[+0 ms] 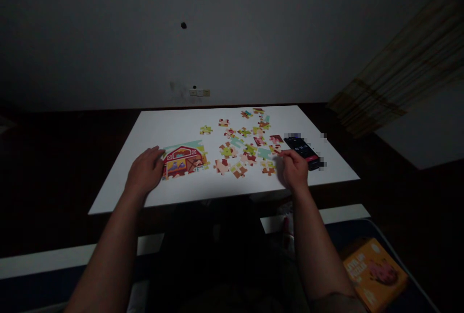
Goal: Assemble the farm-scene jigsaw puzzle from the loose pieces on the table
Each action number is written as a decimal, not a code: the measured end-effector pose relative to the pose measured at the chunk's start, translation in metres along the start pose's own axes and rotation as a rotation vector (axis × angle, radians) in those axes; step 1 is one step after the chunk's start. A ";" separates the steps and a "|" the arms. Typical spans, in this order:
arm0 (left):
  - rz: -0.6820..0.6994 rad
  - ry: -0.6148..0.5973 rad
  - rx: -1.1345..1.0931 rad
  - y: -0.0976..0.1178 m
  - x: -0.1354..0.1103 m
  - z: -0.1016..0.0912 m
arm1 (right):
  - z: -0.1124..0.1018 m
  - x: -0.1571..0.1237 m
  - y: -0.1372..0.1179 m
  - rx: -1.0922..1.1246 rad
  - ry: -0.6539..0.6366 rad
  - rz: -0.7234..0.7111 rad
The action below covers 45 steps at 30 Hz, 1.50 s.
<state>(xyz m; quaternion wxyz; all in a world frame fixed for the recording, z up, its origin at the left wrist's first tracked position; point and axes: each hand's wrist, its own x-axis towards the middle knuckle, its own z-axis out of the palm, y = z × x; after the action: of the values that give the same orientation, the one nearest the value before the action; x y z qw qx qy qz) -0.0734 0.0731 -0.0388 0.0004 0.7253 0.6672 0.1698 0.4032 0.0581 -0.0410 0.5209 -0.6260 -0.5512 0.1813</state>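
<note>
Left hand point(145, 172) rests with fingers apart on the 9 o'clock edge of the assembled barn jigsaw section point(184, 161). Right hand point(294, 170) has fingers close together, any pinched item unclear; nearest loose jigsaw piece point(268, 168) lies at its 9 o'clock.

1. Left hand point(145, 170): palm down, fingers lightly curled.
2. Right hand point(295, 170): palm down, fingers reaching leftward, grip unclear.
3. Left forearm point(107, 250) and right forearm point(317, 250): bare, angled inward.
</note>
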 end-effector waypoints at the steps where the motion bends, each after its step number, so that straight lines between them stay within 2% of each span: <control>1: 0.001 0.000 0.005 0.000 0.000 0.000 | 0.000 0.000 0.001 0.018 0.011 0.008; 5: 0.000 -0.012 0.014 0.000 0.001 0.000 | 0.001 0.002 0.004 0.094 0.042 0.042; 10: 0.002 -0.010 0.026 0.000 0.001 0.000 | -0.001 -0.002 0.003 0.088 0.014 0.074; 13: -0.002 -0.005 0.035 0.001 0.000 -0.001 | 0.000 0.000 -0.007 -0.006 -0.023 0.043; 16: -0.009 -0.007 0.038 0.003 -0.001 -0.002 | 0.008 0.021 -0.024 -0.195 -0.155 -0.041; 19: -0.008 -0.004 0.036 0.006 -0.001 -0.005 | 0.033 0.066 -0.038 -0.437 -0.303 -0.142; 23: -0.011 -0.009 0.045 0.008 -0.002 -0.007 | 0.084 0.133 -0.042 -0.672 -0.353 -0.211; 25: -0.014 0.001 0.043 0.009 -0.002 -0.008 | 0.108 0.156 -0.040 -0.738 -0.381 -0.203; 28: -0.014 0.025 0.029 0.009 -0.004 -0.009 | 0.133 0.174 -0.034 -0.815 -0.415 -0.186; 32: -0.028 0.038 0.023 0.011 -0.006 -0.011 | 0.150 0.181 -0.030 -0.872 -0.442 -0.160; 36: -0.028 0.039 0.040 0.012 -0.006 -0.013 | 0.154 0.178 -0.031 -0.842 -0.452 -0.040; 39: -0.031 0.038 0.051 0.013 -0.008 -0.014 | 0.149 0.168 -0.038 -0.802 -0.488 -0.021; 45: -0.033 0.041 0.048 0.015 -0.013 -0.016 | 0.130 0.137 -0.068 -0.797 -0.474 -0.107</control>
<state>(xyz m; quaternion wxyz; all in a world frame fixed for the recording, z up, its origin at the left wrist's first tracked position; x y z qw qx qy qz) -0.0637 0.0553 -0.0238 -0.0280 0.7103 0.6828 0.1686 0.3096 0.2270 0.0135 0.1083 -0.6894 -0.7131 0.0664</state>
